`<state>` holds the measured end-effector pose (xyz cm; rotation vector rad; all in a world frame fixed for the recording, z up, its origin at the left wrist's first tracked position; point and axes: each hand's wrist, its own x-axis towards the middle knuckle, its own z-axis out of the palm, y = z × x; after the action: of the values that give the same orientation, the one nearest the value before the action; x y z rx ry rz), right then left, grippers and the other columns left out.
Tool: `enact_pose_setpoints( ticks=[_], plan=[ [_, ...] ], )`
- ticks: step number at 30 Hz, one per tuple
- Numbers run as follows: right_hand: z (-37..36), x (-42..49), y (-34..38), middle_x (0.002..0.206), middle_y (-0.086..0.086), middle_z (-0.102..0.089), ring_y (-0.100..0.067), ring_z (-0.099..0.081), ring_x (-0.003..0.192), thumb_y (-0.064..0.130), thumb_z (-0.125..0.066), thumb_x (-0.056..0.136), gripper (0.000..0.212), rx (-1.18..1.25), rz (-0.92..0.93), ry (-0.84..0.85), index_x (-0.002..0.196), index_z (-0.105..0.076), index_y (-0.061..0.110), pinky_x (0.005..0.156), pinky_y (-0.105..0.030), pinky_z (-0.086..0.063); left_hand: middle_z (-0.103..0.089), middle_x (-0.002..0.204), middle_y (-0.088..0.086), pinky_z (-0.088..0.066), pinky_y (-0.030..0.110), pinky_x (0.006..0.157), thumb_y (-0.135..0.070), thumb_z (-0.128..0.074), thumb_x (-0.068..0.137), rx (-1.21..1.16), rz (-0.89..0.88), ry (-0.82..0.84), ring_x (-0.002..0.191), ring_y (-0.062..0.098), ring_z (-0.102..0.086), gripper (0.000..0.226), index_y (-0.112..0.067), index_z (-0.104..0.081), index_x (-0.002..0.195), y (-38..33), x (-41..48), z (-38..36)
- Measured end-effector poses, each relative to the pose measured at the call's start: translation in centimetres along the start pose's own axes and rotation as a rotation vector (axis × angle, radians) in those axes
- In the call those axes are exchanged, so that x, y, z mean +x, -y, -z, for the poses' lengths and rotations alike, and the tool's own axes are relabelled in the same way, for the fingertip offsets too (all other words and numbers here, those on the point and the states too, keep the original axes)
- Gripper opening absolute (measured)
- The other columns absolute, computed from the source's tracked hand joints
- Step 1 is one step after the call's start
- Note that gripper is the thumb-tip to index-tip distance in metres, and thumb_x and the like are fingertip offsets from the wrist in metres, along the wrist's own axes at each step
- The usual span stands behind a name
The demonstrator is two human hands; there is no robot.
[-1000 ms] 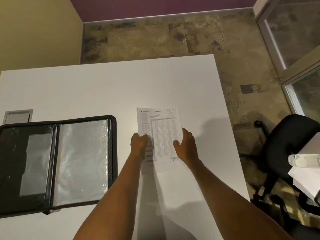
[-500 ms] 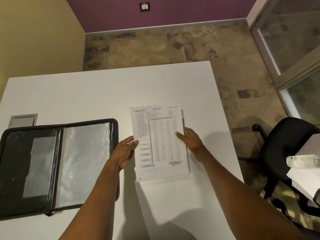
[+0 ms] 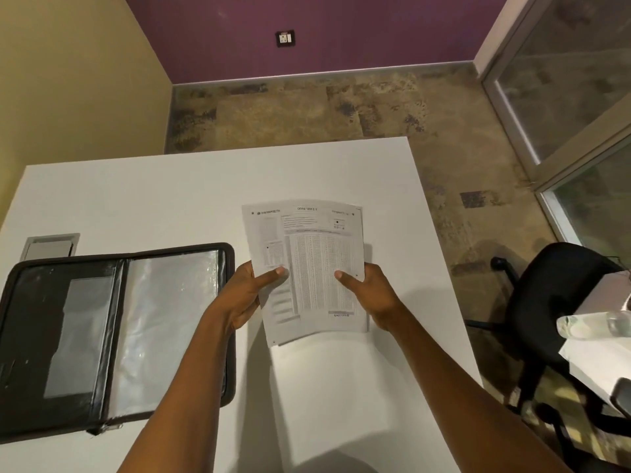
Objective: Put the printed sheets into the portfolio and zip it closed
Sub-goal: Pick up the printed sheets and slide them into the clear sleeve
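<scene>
Centre of frame: left hand [image 3: 244, 291] and right hand [image 3: 370, 291] each grip a side edge of the printed sheets [image 3: 314, 264], thumbs on top, fingers underneath. Sheets are held clear of the white table [image 3: 153, 199], slightly bowed, shadow below. Left of frame: portfolio [image 3: 170, 319] lies open and flat on the table, unzipped, clear sleeve up, just beside the left hand. Right edge: black office chair [image 3: 560, 295]. Upper frame: wall socket [image 3: 285, 38] on the purple wall.

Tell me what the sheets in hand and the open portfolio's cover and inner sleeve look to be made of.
The printed sheets look like thin matte white paper; they bow between the left hand and right hand. The portfolio has a black cover, perhaps faux leather or fabric. Its inner sleeve looks like glossy clear plastic, wrinkled and catching glare.
</scene>
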<state>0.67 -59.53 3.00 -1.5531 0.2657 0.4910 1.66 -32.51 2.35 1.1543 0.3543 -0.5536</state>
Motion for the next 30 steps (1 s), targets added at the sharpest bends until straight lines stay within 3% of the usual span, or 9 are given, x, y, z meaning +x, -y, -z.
enact_pose_setpoints(
  ticks=[3,6,10,14,20,24,27,30],
  plan=[
    [-0.8,-0.9,-0.1,0.106,0.014,-0.079,-0.005,-0.075,0.102,0.023,-0.069,0.099,0.017,0.017,0.037,-0.1,0.108,-0.074,0.036,0.093,-0.029,-0.06,-0.074,0.13,0.012,-0.061,0.035,0.093,-0.025,-0.088,0.083,0.073,-0.113,-0.068,0.118,0.028,-0.073,0.041,-0.028,-0.076,0.123,0.3,-0.6,-0.6],
    [-1.2,-1.9,-0.5,0.099,0.017,-0.08,-0.005,-0.076,0.096,0.023,-0.07,0.098,0.021,0.06,0.047,-0.139,0.092,-0.077,0.042,0.085,-0.022,-0.061,-0.074,0.127,0.003,-0.061,0.028,0.089,-0.03,-0.087,0.083,0.143,-0.227,-0.134,0.117,0.017,-0.072,0.047,-0.035,-0.07,0.126,1.1,-1.7,-1.6],
    [-1.4,-2.6,-1.6,0.106,0.01,-0.08,-0.012,-0.076,0.101,0.023,-0.074,0.096,0.015,0.12,0.021,-0.141,0.105,-0.075,0.034,0.082,-0.023,-0.062,-0.075,0.124,0.001,-0.061,0.021,0.082,-0.033,-0.081,0.088,0.231,-0.271,-0.18,0.112,0.014,-0.073,0.04,-0.035,-0.069,0.126,2.7,-3.0,-2.6],
    [-1.6,-2.9,-3.0,0.108,0.007,-0.08,-0.015,-0.075,0.105,0.022,-0.082,0.088,0.027,0.152,-0.048,-0.178,0.112,-0.073,0.028,0.093,-0.035,-0.061,-0.077,0.122,0.002,-0.063,0.037,0.089,-0.024,-0.075,0.096,0.275,-0.242,-0.194,0.113,0.02,-0.074,0.034,-0.03,-0.069,0.129,4.4,-3.4,-2.7],
    [-1.8,-3.0,-3.4,0.11,0.002,-0.079,-0.017,-0.074,0.107,0.016,-0.083,0.086,0.034,0.16,-0.066,-0.205,0.117,-0.073,0.021,0.096,-0.038,-0.06,-0.076,0.123,0.003,-0.059,0.051,0.1,-0.029,-0.077,0.094,0.294,-0.199,-0.218,0.116,0.022,-0.072,0.041,-0.026,-0.066,0.134,5.7,-3.4,-2.9],
    [-1.8,-3.0,-3.2,0.106,0.006,-0.08,-0.014,-0.075,0.103,0.018,-0.083,0.086,0.024,0.132,-0.058,-0.182,0.107,-0.076,0.029,0.086,-0.027,-0.061,-0.077,0.122,0.001,-0.061,0.043,0.095,-0.028,-0.078,0.093,0.26,-0.22,-0.244,0.113,0.019,-0.074,0.037,-0.03,-0.068,0.129,6.0,-3.6,-2.6],
    [-1.8,-3.1,-3.5,0.109,0.004,-0.08,-0.016,-0.073,0.107,0.017,-0.083,0.087,0.029,0.13,-0.061,-0.172,0.113,-0.074,0.025,0.094,-0.035,-0.061,-0.078,0.12,0.001,-0.062,0.034,0.087,-0.03,-0.079,0.091,0.259,-0.216,-0.245,0.112,0.018,-0.075,0.035,-0.033,-0.071,0.125,6.3,-3.8,-2.6],
    [-1.8,-3.0,-3.7,0.111,0.001,-0.079,-0.019,-0.072,0.109,0.016,-0.083,0.086,0.032,0.134,-0.075,-0.176,0.116,-0.073,0.023,0.1,-0.041,-0.059,-0.078,0.119,0.002,-0.062,0.035,0.087,-0.029,-0.08,0.09,0.258,-0.217,-0.251,0.111,0.019,-0.075,0.034,-0.033,-0.072,0.123,6.3,-3.6,-2.7]
  ],
)
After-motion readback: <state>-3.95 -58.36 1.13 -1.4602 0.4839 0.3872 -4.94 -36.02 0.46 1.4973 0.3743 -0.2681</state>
